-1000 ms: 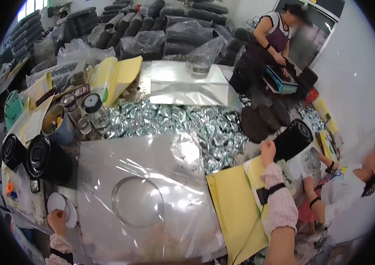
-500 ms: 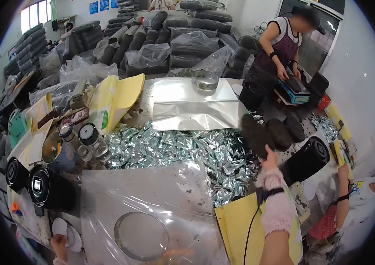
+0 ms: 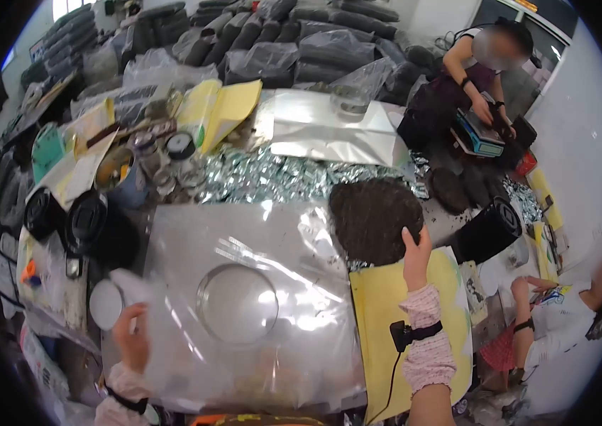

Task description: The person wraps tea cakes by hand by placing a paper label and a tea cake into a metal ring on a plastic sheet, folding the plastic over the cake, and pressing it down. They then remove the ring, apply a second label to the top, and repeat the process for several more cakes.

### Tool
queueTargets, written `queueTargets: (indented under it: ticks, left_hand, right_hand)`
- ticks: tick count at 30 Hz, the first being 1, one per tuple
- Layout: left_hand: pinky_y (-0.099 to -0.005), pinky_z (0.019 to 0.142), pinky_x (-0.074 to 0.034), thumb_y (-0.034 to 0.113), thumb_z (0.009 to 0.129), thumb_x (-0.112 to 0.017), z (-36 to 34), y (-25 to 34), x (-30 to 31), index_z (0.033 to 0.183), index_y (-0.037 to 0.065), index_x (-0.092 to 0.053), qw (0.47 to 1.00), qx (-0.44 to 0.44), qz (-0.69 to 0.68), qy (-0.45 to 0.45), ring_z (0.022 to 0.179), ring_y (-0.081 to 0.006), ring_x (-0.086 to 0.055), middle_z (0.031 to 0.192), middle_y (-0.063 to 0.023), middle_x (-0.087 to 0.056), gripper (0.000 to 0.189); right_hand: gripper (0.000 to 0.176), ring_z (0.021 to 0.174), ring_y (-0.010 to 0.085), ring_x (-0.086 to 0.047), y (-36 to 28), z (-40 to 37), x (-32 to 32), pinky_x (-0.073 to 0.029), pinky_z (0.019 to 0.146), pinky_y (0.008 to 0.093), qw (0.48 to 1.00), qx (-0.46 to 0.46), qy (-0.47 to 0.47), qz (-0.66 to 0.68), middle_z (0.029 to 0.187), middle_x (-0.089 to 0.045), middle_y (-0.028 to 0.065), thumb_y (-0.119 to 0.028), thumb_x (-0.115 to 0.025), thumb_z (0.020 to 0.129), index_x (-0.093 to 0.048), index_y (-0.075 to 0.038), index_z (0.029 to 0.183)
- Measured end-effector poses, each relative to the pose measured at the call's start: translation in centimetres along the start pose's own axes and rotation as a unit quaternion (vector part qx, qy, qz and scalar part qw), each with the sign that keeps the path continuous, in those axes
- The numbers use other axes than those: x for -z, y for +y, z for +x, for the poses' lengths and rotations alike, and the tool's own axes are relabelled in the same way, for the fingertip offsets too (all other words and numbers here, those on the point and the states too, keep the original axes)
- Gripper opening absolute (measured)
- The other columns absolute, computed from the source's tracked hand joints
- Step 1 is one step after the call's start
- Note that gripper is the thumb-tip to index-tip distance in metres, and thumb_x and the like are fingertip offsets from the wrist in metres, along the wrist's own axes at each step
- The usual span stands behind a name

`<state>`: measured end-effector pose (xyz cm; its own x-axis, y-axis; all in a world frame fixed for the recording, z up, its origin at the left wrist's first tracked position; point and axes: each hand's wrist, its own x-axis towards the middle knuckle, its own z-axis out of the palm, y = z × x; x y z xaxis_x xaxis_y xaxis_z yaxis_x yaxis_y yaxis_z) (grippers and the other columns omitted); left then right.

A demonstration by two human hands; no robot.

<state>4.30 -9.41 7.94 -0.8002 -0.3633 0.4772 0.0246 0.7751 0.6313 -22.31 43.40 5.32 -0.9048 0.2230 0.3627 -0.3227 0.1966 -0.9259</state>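
Observation:
My right hand (image 3: 416, 254) grips the right edge of a dark brown, flat, roundish cake (image 3: 375, 219) of pressed material. It is held up at the right corner of a clear plastic sheet (image 3: 180, 241). At the lower left, my left hand (image 3: 133, 334) has its fingers pinched on a thin white paper disc (image 3: 130, 285), blurred by motion. A second white disc (image 3: 106, 304) lies just beside it. Between my hands, a metal ring (image 3: 201, 302) shows at the plastic sheet. Yellow paper (image 3: 379, 312) lies under my right forearm.
Small silvery foil packets (image 3: 265, 174) spread behind the plastic. Black cylinders (image 3: 95, 224) stand at left, another (image 3: 489, 231) at right. A large foil sheet (image 3: 336, 128) lies at the back. One person (image 3: 478, 78) works at back right, another (image 3: 563, 319) at right.
My right hand has brought the dark cake left and nearer, its flat face now showing. My left hand has risen from the white discs with one in its fingers. The view has shifted.

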Motion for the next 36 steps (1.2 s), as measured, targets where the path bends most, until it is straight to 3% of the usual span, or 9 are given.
queueTargets:
  ticks: [2,4,7,9,12,21,29,34,36]
  left_hand:
    - [-0.042,0.071,-0.054,-0.001,0.083,-0.063,-0.2,4.2,-3.5,0.094,0.005,-0.065,0.97,-0.197,0.011,-0.141,0.082,-0.0333,-0.068,0.096,-0.0103,-0.072,0.012]
    - [-0.0422,0.068,-0.053,0.006,0.083,-0.062,-1.8,4.6,-7.7,0.099,0.007,-0.064,0.947,-0.185,0.022,-0.262,0.077,-0.0319,-0.066,0.098,-0.0088,-0.07,0.016]
    - [-0.0418,0.069,-0.054,0.011,0.085,-0.067,-2.0,4.4,-9.0,0.102,0.008,-0.066,0.944,-0.233,-0.036,-0.23,0.08,-0.0299,-0.067,0.099,-0.0086,-0.069,0.017]
    - [-0.0406,0.07,-0.054,0.013,0.083,-0.072,-2.2,3.3,-8.0,0.1,0.008,-0.068,0.94,-0.256,-0.085,-0.207,0.081,-0.0285,-0.067,0.094,-0.0082,-0.069,0.018]
    - [-0.0384,0.071,-0.054,0.01,0.082,-0.074,-3.5,1.4,-4.0,0.095,0.008,-0.07,0.942,-0.17,-0.015,-0.288,0.081,-0.0277,-0.067,0.093,-0.008,-0.07,0.013]
    - [-0.0399,0.082,-0.046,0.006,0.07,-0.08,13.4,-4.0,7.3,0.087,0.001,-0.066,0.987,-0.05,0.143,0.059,0.093,-0.033,-0.06,0.091,-0.0125,-0.064,0.023]
    - [-0.0244,0.064,-0.045,0.003,0.079,-0.076,19.3,-11.9,8.8,0.084,-0.005,-0.074,0.971,0.131,-0.01,-0.199,0.069,-0.0077,-0.06,0.072,-0.0035,-0.067,0.009]
    - [-0.0256,0.064,-0.045,0.003,0.086,-0.07,18.5,-11.4,8.6,0.087,-0.005,-0.069,0.98,0.08,0.024,-0.178,0.07,-0.0098,-0.06,0.076,-0.0055,-0.064,0.009]
    - [-0.0403,0.075,-0.046,-0.002,0.083,-0.061,17.0,-9.3,7.3,0.089,-0.002,-0.059,0.964,-0.134,0.208,-0.096,0.084,-0.0333,-0.058,0.085,-0.0151,-0.055,0.006]
  right_hand:
    - [0.031,0.105,0.0139,-0.058,-2.3,-1.9,-1.6,-0.045,0.094,0.0308,0.996,-0.041,-0.012,0.084,0.118,-0.064,0.0068,-0.007,-0.059,0.097,-0.057,0.003,0.127]
    - [0.031,0.103,0.0144,-0.059,-5.7,-4.3,-4.3,-0.046,0.093,0.0306,0.992,-0.042,-0.008,0.118,0.117,-0.065,0.0074,-0.008,-0.059,0.097,-0.057,0.003,0.126]
    - [0.027,0.102,0.018,-0.063,-9.9,-10.3,-9.0,-0.049,0.091,0.0285,0.997,0.011,-0.043,-0.064,0.114,-0.067,0.0127,-0.003,-0.056,0.097,-0.06,0.005,0.123]
    - [0.032,0.113,0.0288,-0.063,-11.0,-14.7,-12.2,-0.048,0.101,0.0399,0.954,0.227,-0.174,-0.089,0.119,-0.065,0.0158,0.0,-0.049,0.093,-0.066,0.002,0.12]
    - [0.047,0.123,0.0321,-0.057,-8.6,-20.4,-15.8,-0.042,0.109,0.0507,0.829,0.388,-0.371,-0.154,0.127,-0.061,0.0156,-0.006,-0.066,0.078,-0.069,-0.014,0.124]
    - [0.048,0.122,0.032,-0.057,-7.9,-22.1,-16.2,-0.044,0.106,0.0502,0.814,0.327,-0.434,-0.204,0.126,-0.063,0.0158,-0.013,-0.068,0.072,-0.067,-0.009,0.12]
    - [0.037,0.119,0.0311,-0.059,-8.9,-20.8,-15.4,-0.045,0.105,0.0468,0.829,0.278,-0.438,-0.207,0.122,-0.064,0.0155,-0.024,-0.072,0.08,-0.068,-0.006,0.112]
    - [0.047,0.121,0.0357,-0.055,-6.3,-10.8,-11.2,-0.045,0.101,0.044,0.921,0.211,-0.227,-0.237,0.122,-0.061,0.0189,-0.016,-0.073,0.079,-0.061,-0.002,0.123]
    - [0.064,0.12,0.0426,-0.053,2.8,-3.5,-7.2,-0.042,0.102,0.0479,0.941,0.108,0.019,-0.319,0.13,-0.056,0.0248,-0.029,-0.075,0.084,-0.051,0.006,0.132]
